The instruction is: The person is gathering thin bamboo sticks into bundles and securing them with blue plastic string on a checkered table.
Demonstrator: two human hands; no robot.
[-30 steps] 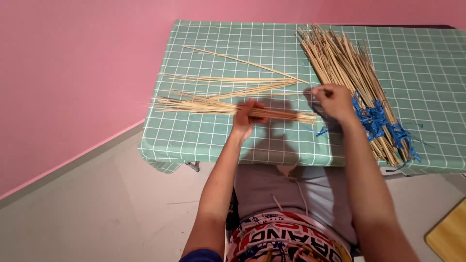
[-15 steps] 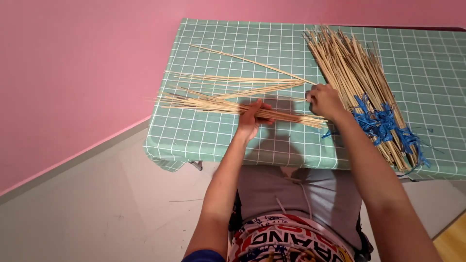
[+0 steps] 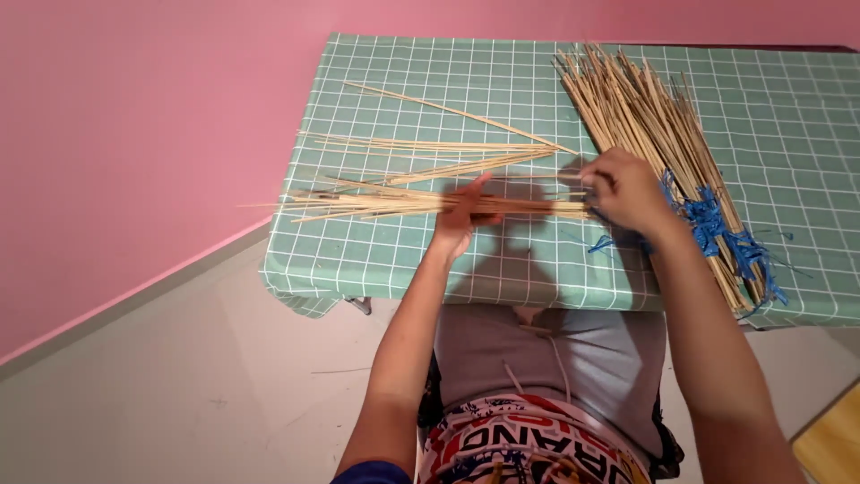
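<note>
The small bundle of sticks (image 3: 394,203) was thin, pale yellow and long, and it lay sideways just over the table (image 3: 403,260). The left hand (image 3: 461,220) was closed around its middle. The right hand (image 3: 627,190) had its fingers curled at the bundle's right end. Beside it lay a large bundle (image 3: 640,116), tied with frayed blue plastic string (image 3: 717,229). Some loose sticks (image 3: 430,148) lay on the green checked cloth.

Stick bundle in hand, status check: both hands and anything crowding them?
Left hand closed around small stick bundle, held level over table. Right hand at its other end. Big tied bundle beside right hand; loose sticks just beyond.
</note>
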